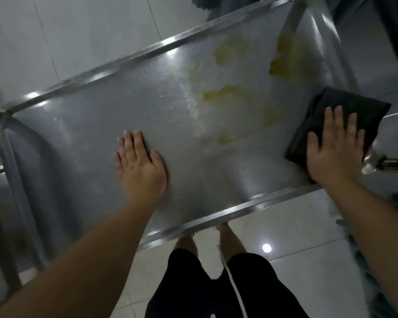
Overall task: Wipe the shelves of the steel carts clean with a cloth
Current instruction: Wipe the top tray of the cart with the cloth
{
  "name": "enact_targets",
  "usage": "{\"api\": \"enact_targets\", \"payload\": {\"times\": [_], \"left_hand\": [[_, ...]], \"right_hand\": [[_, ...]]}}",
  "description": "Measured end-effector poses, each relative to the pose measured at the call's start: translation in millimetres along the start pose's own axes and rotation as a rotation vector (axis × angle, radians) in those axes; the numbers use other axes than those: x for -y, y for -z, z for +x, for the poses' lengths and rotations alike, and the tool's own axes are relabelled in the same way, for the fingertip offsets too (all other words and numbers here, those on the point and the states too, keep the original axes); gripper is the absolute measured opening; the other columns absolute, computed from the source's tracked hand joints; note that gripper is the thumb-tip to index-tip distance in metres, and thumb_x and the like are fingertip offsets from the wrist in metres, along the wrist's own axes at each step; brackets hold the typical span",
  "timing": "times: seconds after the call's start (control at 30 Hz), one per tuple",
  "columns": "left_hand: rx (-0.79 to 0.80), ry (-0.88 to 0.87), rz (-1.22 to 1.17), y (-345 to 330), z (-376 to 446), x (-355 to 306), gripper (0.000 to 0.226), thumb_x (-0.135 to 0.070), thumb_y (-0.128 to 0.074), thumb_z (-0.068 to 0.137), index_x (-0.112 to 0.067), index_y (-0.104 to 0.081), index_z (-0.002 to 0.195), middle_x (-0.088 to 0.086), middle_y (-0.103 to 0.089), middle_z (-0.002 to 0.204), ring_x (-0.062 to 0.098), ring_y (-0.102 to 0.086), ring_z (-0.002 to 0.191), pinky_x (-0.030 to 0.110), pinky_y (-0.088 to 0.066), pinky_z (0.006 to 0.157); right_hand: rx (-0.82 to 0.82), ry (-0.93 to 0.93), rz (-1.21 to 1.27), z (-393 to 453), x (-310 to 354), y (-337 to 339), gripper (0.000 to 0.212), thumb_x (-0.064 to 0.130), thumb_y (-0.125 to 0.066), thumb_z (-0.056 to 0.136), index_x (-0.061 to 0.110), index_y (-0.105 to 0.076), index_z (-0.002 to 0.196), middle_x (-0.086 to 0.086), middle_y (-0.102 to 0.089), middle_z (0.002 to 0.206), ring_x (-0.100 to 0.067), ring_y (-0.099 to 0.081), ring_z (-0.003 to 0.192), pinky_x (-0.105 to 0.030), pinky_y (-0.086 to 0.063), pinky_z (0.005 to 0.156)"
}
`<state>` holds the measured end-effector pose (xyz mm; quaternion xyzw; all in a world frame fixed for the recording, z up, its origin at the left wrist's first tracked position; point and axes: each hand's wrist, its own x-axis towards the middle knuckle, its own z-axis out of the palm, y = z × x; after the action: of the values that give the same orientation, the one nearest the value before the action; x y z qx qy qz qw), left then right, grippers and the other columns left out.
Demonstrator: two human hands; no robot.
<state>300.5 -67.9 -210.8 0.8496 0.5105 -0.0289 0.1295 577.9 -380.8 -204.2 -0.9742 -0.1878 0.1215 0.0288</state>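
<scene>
- Top shelf (147,115) of steel cart, seen from above; raised rim along near and far edges, upright posts at the corners.
- Left hand (139,167) laid flat on bare steel near the near edge, fingers straight and close together, holding nothing; judged to brace the body and steady the cart against the push of the wiping stroke.
- Right hand (336,152) spread flat on top of dark folded cloth (345,111), fingers straight and slightly fanned, palm pressing down rather than pinching; open-palm pressure judged to keep the full face of the fold in contact with the steel.
- Cloth placed at the right end of the shelf, just beside the corner post and overlapping the end rim; far edge extending beyond the fingertips.
- Yellowish smears (230,95) scattered over the right half of the shelf, between the two hands and toward the far rim; pale streaked band (191,99) running across the middle; left half comparatively even in sheen.
- Step in hand, as a judgement: start of a stroke from the right end inward across the stained zone; soiling not yet removed.
- Lower shelf (7,226) dimly visible at far left, condition unclear.
- Glossy tiled floor (285,226) below, with legs and dark shorts (193,283) of the person close to the near rim.
</scene>
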Motion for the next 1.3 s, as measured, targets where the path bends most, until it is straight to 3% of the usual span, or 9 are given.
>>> {"api": "enact_targets", "payload": {"times": [0.13,0.33,0.53,0.63,0.77,0.97,1.07,1.13,1.3], "left_hand": [[-0.038,0.014,-0.035,-8,2,1,0.065,-0.037,-0.038,0.109,-0.019,-0.02,0.169,0.004,-0.013,0.177,0.022,-0.006,0.164,0.044,0.0,0.132],[-0.064,0.011,-0.064,-10,4,2,0.068,-0.036,-0.036,0.103,-0.017,-0.026,0.168,0.005,-0.019,0.176,0.024,-0.011,0.163,0.044,-0.003,0.132],[-0.082,-0.004,-0.07,-12,1,2,0.068,-0.036,-0.037,0.102,-0.017,-0.029,0.167,0.005,-0.021,0.175,0.024,-0.012,0.163,0.045,-0.004,0.132],[-0.094,0.0,-0.054,-12,1,3,0.069,-0.037,-0.038,0.101,-0.018,-0.03,0.167,0.004,-0.022,0.175,0.024,-0.014,0.163,0.043,-0.005,0.132],[-0.101,-0.011,-0.056,-13,1,2,0.069,-0.036,-0.039,0.1,-0.017,-0.032,0.166,0.005,-0.023,0.174,0.026,-0.016,0.162,0.045,-0.007,0.132],[-0.085,-0.004,-0.042,-13,4,4,0.068,-0.036,-0.038,0.102,-0.017,-0.03,0.167,0.004,-0.02,0.175,0.023,-0.012,0.163,0.047,-0.008,0.132],[-0.089,0.005,-0.042,-14,5,5,0.068,-0.035,-0.038,0.102,-0.017,-0.03,0.167,0.004,-0.021,0.175,0.023,-0.012,0.163,0.045,-0.006,0.132],[-0.098,0.012,-0.056,-13,4,4,0.068,-0.033,-0.041,0.1,-0.016,-0.033,0.165,0.006,-0.024,0.174,0.025,-0.016,0.162,0.046,-0.007,0.132],[-0.096,0.008,-0.049,-14,3,3,0.067,-0.036,-0.035,0.101,-0.017,-0.032,0.166,0.005,-0.023,0.174,0.023,-0.015,0.162,0.044,-0.005,0.132]], "right_hand": [[-0.042,0.003,0.036,-19,93,-15,0.071,0.051,-0.029,0.103,0.019,-0.018,0.165,-0.004,-0.016,0.172,-0.035,-0.013,0.158,-0.059,-0.013,0.125],[0.014,0.599,0.005,-69,234,-48,0.07,0.052,-0.036,0.104,0.025,-0.018,0.166,0.003,-0.013,0.173,-0.027,-0.007,0.16,-0.053,-0.008,0.127],[0.06,1.043,-0.101,5,194,-31,0.07,0.056,-0.038,0.099,0.033,-0.025,0.164,0.009,-0.021,0.171,-0.018,-0.014,0.159,-0.046,-0.01,0.128],[0.027,0.863,-0.127,72,128,-7,0.071,0.056,-0.037,0.097,0.033,-0.024,0.163,0.006,-0.025,0.17,-0.023,-0.021,0.157,-0.048,-0.015,0.126],[-0.033,0.344,-0.093,131,57,27,0.072,0.057,-0.029,0.099,0.029,-0.018,0.164,0.0,-0.02,0.172,-0.029,-0.017,0.157,-0.052,-0.012,0.125],[-0.149,-0.297,0.118,106,182,7,0.074,0.048,-0.029,0.099,0.019,-0.016,0.166,-0.002,-0.013,0.173,-0.031,-0.009,0.159,-0.059,-0.009,0.126],[-0.096,-0.044,0.091,59,275,-13,0.075,0.048,-0.029,0.1,0.016,-0.016,0.166,-0.007,-0.012,0.173,-0.035,-0.009,0.158,-0.057,-0.007,0.126],[-0.005,0.327,0.013,34,320,-25,0.075,0.051,-0.026,0.101,0.019,-0.011,0.166,-0.004,-0.006,0.174,-0.032,-0.003,0.159,-0.055,-0.002,0.126],[0.144,1.156,-0.174,72,314,-21,0.071,0.06,-0.019,0.102,0.032,-0.004,0.165,0.009,-0.001,0.173,-0.016,0.007,0.159,-0.045,0.005,0.128]]}}
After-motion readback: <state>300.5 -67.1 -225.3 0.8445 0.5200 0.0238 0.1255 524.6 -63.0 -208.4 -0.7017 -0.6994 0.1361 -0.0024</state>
